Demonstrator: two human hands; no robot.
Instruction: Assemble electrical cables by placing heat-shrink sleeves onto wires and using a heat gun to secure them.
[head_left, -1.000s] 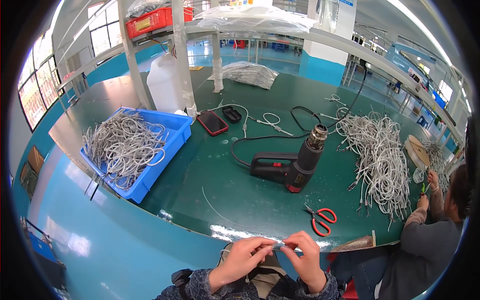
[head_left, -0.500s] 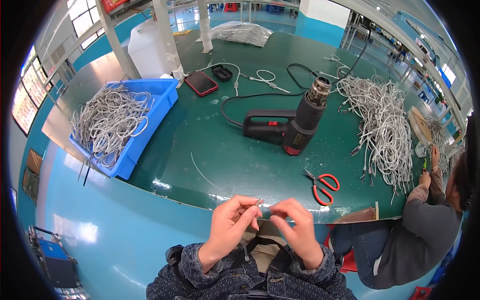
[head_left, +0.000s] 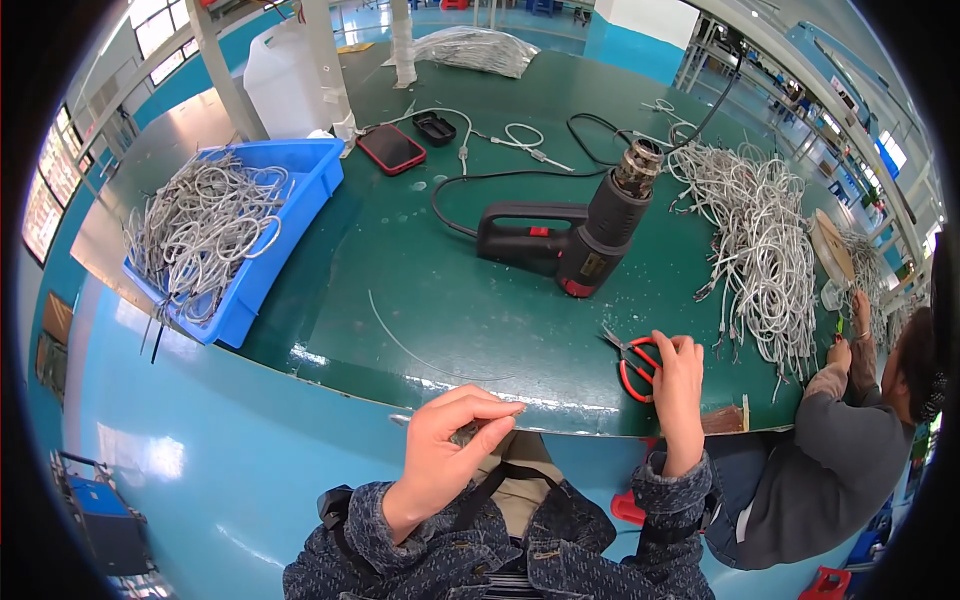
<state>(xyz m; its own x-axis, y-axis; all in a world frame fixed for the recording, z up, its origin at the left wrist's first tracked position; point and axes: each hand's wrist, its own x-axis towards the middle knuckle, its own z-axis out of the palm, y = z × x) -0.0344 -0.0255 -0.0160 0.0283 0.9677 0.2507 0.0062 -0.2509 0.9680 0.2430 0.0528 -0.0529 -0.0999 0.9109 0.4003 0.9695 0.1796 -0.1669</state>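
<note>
Just off the table's near edge, my left hand point(head_left: 450, 455) is closed, thumb and forefinger pinched at a small tip. Grey cable point(head_left: 465, 433) shows between its fingers, mostly hidden by them. To the right, my right hand point(head_left: 680, 395) has its fingers curled on the handle of red-handled scissors point(head_left: 628, 378). The scissors lie on the green table point(head_left: 480, 330), their metal blades pointing to the far left. Nearby on the tabletop lies a thin pale strand point(head_left: 390, 335), curving towards my left hand.
Beyond the scissors lies a black heat gun point(head_left: 590, 235) with its cord. A blue bin point(head_left: 290, 225) of grey cables stands left; a heap of cables point(head_left: 765, 240) lies right. A phone point(head_left: 391, 149) rests farther back. A co-worker point(head_left: 840, 450) sits at the right.
My right hand has left the left hand and moved right, onto the scissors' handle. The left hand stays near the table edge, still pinching. The whole view has shifted slightly.
</note>
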